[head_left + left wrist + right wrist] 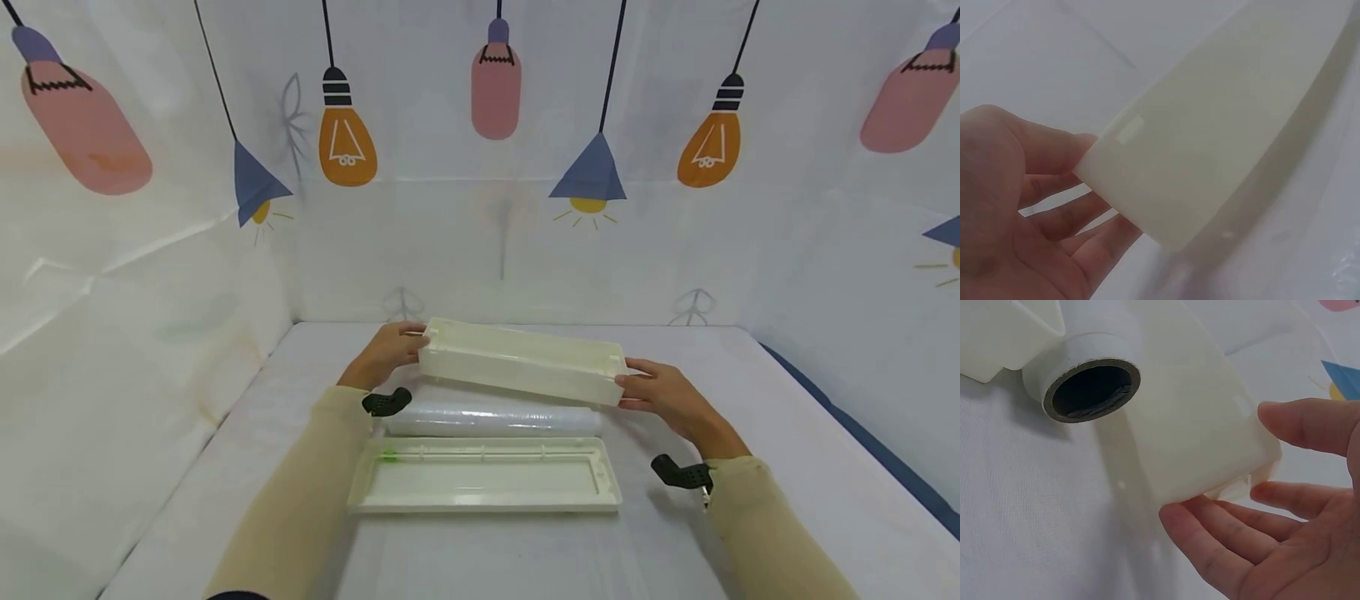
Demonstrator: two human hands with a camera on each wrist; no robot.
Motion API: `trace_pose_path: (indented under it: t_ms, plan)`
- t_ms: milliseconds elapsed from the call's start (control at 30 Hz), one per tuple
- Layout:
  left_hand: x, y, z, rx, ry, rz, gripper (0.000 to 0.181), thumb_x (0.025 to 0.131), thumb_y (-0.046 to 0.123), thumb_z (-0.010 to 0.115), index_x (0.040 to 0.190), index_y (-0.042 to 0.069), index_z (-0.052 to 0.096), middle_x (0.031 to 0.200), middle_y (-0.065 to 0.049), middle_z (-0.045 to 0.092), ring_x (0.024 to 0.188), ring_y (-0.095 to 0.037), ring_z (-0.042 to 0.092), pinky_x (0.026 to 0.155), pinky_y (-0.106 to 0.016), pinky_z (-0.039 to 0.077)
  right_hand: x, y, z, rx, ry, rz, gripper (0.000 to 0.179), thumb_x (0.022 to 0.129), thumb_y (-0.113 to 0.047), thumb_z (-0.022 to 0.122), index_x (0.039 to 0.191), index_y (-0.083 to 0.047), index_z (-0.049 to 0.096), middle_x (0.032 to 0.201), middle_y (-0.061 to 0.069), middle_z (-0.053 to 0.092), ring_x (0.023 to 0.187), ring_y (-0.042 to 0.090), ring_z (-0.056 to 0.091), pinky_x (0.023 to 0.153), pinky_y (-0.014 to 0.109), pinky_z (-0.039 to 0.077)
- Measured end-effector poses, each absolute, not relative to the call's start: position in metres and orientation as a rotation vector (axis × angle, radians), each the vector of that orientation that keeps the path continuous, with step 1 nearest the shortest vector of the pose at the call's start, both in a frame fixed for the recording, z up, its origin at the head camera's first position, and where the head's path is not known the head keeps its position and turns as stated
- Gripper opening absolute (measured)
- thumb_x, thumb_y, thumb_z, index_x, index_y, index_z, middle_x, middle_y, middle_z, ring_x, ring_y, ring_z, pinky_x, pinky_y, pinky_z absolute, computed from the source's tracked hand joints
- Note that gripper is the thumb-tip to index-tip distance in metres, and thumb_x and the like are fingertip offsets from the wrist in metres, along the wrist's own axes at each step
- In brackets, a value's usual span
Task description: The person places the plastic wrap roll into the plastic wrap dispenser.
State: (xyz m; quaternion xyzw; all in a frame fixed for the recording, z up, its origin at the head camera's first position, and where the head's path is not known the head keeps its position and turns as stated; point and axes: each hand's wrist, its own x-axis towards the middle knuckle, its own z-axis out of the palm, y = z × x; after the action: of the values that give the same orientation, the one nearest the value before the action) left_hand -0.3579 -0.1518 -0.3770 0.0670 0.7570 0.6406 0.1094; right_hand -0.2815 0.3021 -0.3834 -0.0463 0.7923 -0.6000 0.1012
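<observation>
The left hand (384,353) and right hand (670,398) pinch opposite ends of a pale box (519,372) — slanted, beyond a white roll (491,422).

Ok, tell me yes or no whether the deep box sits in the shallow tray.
No, the left hand and right hand hold the deep box beyond the white roll, apart from the shallow tray.

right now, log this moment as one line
left hand: holds white box at left end | right hand: holds its right end | white roll: between white box and shallow tray
</observation>
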Motion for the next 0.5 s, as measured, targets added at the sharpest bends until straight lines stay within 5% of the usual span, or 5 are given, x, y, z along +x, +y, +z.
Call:
trace_pose_path:
  t_ms: [500]
  plan:
    - [-0.354, -0.1582, -0.381, 0.213, 2.226, 1.897, 0.057, 0.101, 0.007, 0.058, 0.153, 0.0, 0.036, 0.145, -0.025, 0.045, 0.129, -0.036, 0.049, 0.107, -0.044, 0.044, -0.2846, 0.3013, -0.3838, -0.167, 2.344, -1.777, 0.071, 0.1, -0.019, 0.063, 0.153, 0.01, 0.026, 0.147, 0.032, 0.042, 0.12, 0.034, 0.06, 0.095, 0.043, 0.053]
